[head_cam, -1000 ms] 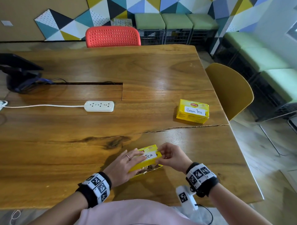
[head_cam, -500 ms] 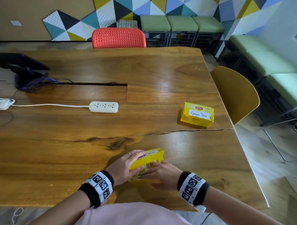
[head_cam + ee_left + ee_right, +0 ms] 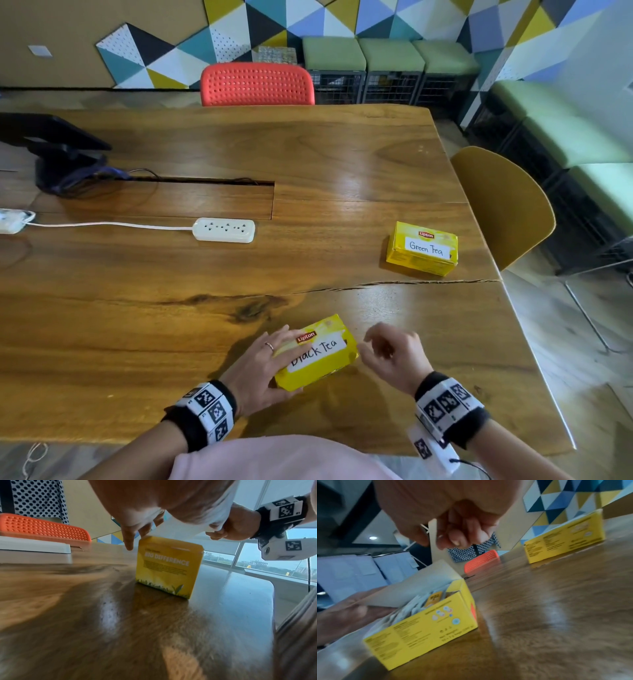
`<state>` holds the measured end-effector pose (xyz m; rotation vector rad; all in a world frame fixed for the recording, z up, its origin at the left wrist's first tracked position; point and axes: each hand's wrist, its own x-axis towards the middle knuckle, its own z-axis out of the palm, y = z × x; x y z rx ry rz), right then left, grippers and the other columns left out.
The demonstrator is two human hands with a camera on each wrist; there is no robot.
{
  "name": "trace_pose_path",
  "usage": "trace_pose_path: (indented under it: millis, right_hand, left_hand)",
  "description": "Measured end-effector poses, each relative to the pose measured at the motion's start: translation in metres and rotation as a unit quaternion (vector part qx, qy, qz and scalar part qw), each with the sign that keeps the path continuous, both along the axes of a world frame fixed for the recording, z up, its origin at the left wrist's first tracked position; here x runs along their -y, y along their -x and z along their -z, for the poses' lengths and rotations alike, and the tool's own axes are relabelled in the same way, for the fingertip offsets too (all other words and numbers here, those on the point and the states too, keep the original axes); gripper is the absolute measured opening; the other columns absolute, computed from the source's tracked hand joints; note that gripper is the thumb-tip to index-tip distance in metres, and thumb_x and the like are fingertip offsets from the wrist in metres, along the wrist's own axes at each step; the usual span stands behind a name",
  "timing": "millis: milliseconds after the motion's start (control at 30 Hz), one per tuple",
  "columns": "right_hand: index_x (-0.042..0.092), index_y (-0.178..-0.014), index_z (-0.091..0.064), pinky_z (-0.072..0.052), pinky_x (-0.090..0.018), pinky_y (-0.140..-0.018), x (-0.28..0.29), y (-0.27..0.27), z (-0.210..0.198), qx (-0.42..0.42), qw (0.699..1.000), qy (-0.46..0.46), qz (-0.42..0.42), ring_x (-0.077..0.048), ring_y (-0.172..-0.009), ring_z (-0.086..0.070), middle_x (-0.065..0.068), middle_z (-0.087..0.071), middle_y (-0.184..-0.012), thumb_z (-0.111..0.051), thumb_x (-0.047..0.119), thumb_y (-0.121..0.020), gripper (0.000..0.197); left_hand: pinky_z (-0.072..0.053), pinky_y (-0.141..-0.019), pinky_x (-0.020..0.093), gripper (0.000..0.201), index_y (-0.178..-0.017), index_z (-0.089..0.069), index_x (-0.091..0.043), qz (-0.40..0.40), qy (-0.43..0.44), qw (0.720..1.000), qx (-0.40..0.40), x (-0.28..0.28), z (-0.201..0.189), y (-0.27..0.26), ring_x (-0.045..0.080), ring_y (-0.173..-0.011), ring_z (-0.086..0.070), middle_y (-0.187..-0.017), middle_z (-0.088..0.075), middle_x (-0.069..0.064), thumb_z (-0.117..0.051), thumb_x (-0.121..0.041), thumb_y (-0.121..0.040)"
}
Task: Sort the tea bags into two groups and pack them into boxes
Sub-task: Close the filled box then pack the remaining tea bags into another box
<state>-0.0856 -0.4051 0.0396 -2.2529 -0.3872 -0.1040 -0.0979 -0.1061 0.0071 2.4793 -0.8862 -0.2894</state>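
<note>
Since half a second ago my right hand [image 3: 390, 353] has come off the Black Tea box [image 3: 317, 353] and the lid, then raised, now lies down over it.

Head view: my left hand [image 3: 260, 368] lies along the box's left side, fingers spread flat on the lid, thumb at the near corner. The right hand hangs just beside the box's right end, fingers loosely curled, holding nothing. The box sits at the near edge of the worktop [image 3: 171, 281]; the Green Tea box [image 3: 422, 248] stands well apart, far right, closed.

Left wrist view: the box's end panel [image 3: 167, 568] is upright and undented.

Right wrist view: the lid [image 3: 419, 586] stands clear of the front wall, with tea bags [image 3: 419, 601] showing in the gap.

Risk, in my judgement: the lid is not tucked. Pressing down may crush a protruding bag or tag; releasing may let it spring open.
</note>
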Motion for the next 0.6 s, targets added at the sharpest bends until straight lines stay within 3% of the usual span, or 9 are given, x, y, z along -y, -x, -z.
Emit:
trace_pose_path:
  millis: [100, 167, 233, 333, 433, 500, 600]
  right_hand:
    - [0.023, -0.122, -0.060, -0.038, -0.004, -0.067, 0.007, -0.004, 0.009, -0.070, 0.993, 0.063, -0.070, 0.004, -0.080, -0.053, 0.012, -0.055, -0.104, -0.067, 0.039, -0.080, 0.045]
    - [0.027, -0.127, -0.060, -0.039, -0.003, -0.070, 0.004, -0.006, 0.011, -0.113, 0.983, 0.081, -0.117, 0.004, -0.088, -0.052, 0.010, -0.053, -0.116, -0.070, 0.034, -0.082, 0.046]
    - [0.027, -0.123, -0.063, -0.041, -0.004, -0.069, -0.002, -0.007, 0.014, -0.127, 0.979, 0.090, -0.132, 0.002, -0.085, -0.053, 0.006, -0.056, -0.114, -0.071, 0.024, -0.084, 0.040]
    - [0.023, -0.115, -0.068, -0.041, -0.005, -0.068, -0.007, -0.010, 0.015, -0.123, 0.982, 0.086, -0.113, 0.001, -0.079, -0.053, 0.005, -0.058, -0.106, -0.071, 0.018, -0.085, 0.031]
    - [0.022, -0.113, -0.069, -0.041, -0.005, -0.067, -0.009, -0.013, 0.010, -0.115, 0.987, 0.059, -0.098, -0.003, -0.074, -0.055, 0.004, -0.058, -0.098, -0.073, 0.026, -0.083, 0.031]
    - [0.023, -0.115, -0.068, -0.040, -0.005, -0.066, -0.010, -0.016, 0.007, -0.115, 0.986, 0.057, -0.105, 0.000, -0.073, -0.053, 0.005, -0.057, -0.096, -0.075, 0.029, -0.080, 0.037]
    - [0.024, -0.107, -0.072, -0.039, -0.005, -0.069, -0.013, -0.020, 0.010, -0.100, 0.984, 0.071, -0.129, -0.002, -0.075, -0.053, 0.006, -0.055, -0.095, -0.076, 0.024, -0.080, 0.028]
  left_hand:
    - [-0.008, -0.118, 0.033, 0.082, -0.148, -0.010, -0.047, 0.005, -0.024, 1.000, -0.020, -0.002, 0.005, 0.001, 0.007, -0.147, 0.005, -0.157, 0.000, -0.016, -0.050, -0.071, -0.080]
    - [-0.011, -0.116, 0.028, 0.092, -0.148, -0.009, -0.044, 0.009, -0.020, 0.999, -0.028, -0.001, 0.005, -0.001, 0.006, -0.146, 0.006, -0.157, 0.003, -0.016, -0.054, -0.074, -0.074]
    - [-0.019, -0.114, 0.023, 0.095, -0.147, -0.005, -0.045, 0.013, -0.016, 0.999, -0.036, 0.001, 0.005, -0.003, 0.005, -0.145, -0.001, -0.154, 0.006, -0.019, -0.052, -0.078, -0.072]
    - [-0.032, -0.102, 0.012, 0.088, -0.148, -0.007, -0.041, 0.000, -0.003, 1.000, -0.029, 0.004, 0.004, -0.006, 0.006, -0.138, -0.023, -0.153, -0.004, -0.015, -0.053, -0.066, -0.078]
    - [-0.030, -0.093, 0.001, 0.079, -0.148, -0.009, -0.039, -0.005, 0.005, 0.999, -0.035, 0.004, -0.001, -0.009, 0.005, -0.135, -0.031, -0.151, -0.007, -0.017, -0.050, -0.059, -0.084]
    - [-0.033, -0.094, 0.005, 0.071, -0.149, -0.017, -0.041, 0.001, 0.016, 1.000, -0.018, 0.003, -0.004, -0.011, 0.008, -0.132, -0.037, -0.151, -0.013, -0.016, -0.049, -0.055, -0.087]
    - [-0.032, -0.108, 0.035, 0.069, -0.147, -0.025, -0.045, 0.039, -0.021, 0.997, 0.060, 0.001, 0.001, -0.009, 0.020, -0.139, -0.033, -0.157, -0.022, -0.004, -0.052, -0.056, -0.085]
